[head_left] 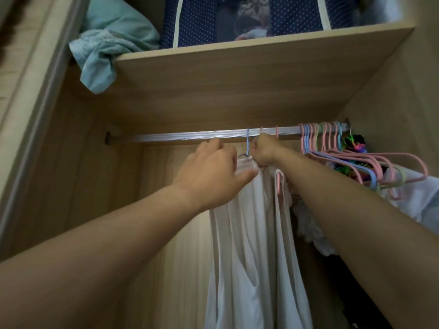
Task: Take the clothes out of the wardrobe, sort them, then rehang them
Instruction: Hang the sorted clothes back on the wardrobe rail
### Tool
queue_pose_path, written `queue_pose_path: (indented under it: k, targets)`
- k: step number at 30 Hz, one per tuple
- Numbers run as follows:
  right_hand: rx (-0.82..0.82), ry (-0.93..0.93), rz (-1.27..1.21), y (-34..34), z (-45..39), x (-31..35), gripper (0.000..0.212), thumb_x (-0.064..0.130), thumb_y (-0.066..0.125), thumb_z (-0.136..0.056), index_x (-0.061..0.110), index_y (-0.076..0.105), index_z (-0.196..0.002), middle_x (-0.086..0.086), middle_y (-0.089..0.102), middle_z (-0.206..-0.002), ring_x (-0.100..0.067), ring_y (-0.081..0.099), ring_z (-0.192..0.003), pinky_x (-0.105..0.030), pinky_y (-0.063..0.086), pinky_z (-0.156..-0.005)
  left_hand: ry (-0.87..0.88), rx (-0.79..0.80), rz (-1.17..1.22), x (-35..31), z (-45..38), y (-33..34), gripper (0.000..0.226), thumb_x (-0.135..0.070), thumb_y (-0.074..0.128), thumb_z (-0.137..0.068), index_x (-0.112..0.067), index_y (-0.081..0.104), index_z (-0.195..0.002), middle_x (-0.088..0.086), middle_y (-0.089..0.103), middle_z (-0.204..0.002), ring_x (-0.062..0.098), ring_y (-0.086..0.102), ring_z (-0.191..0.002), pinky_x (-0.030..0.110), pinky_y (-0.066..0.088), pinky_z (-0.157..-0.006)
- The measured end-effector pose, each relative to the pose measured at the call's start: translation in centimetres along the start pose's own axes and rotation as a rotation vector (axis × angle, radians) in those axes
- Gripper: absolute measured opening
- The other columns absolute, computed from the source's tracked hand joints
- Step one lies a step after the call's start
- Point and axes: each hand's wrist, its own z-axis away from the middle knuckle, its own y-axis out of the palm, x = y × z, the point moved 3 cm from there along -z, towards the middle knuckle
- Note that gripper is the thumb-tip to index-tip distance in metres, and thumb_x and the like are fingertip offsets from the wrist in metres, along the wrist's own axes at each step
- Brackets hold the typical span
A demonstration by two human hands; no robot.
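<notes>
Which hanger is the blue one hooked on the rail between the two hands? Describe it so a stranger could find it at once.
Find the silver rail running under the wooden shelf. Near its middle, between the left hand and the right hand, a thin blue hanger hooks over it, carrying a white garment. The two single hooks just right of it are pink, and the crowded bunch of hangers sits at the rail's far right end.

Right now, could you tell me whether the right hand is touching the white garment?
Touching. The head view shows the right hand gripping the bunched top of the white garment just below the rail.
</notes>
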Motion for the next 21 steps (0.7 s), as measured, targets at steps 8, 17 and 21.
queue_pose_path:
  k: [8,17,21]
  targets:
    - [0.06,-0.001,0.019,-1.0,0.5,-1.1,0.015,0.014,0.054,-0.092,0.01,0.067,-0.097,-0.012,0.069,-0.107,-0.032,0.065,-0.103,-0.034,0.054,-0.086,-0.062,0.125,-0.362,0.8,-1.7,1.7,0.044,-0.048,0.044,-0.101,-0.021,0.054,-0.135,0.011,0.04,-0.14,0.035,0.033,-0.134,0.046,0.034,-0.103]
    - [0.311,-0.199,0.721,-1.4,6.6,5.0,0.04,0.006,0.051,-0.093,0.001,0.054,-0.133,-0.017,0.053,-0.137,-0.035,0.057,-0.117,-0.038,0.05,-0.094,-0.256,0.129,-0.507,7.0,-2.2,-2.2,0.045,-0.03,0.054,-0.093,-0.013,0.056,-0.135,0.012,0.044,-0.139,0.035,0.036,-0.132,0.047,0.034,-0.105]
    - [0.575,0.007,0.931,1.9,8.6,1.4,0.051,0.021,0.048,-0.099,0.008,0.039,-0.148,-0.008,0.038,-0.152,-0.033,0.039,-0.138,-0.045,0.031,-0.115,-0.414,0.152,-0.338,10.6,-1.4,-2.8,0.031,-0.014,0.06,-0.088,-0.013,0.064,-0.118,0.014,0.061,-0.125,0.036,0.056,-0.116,0.044,0.047,-0.092]
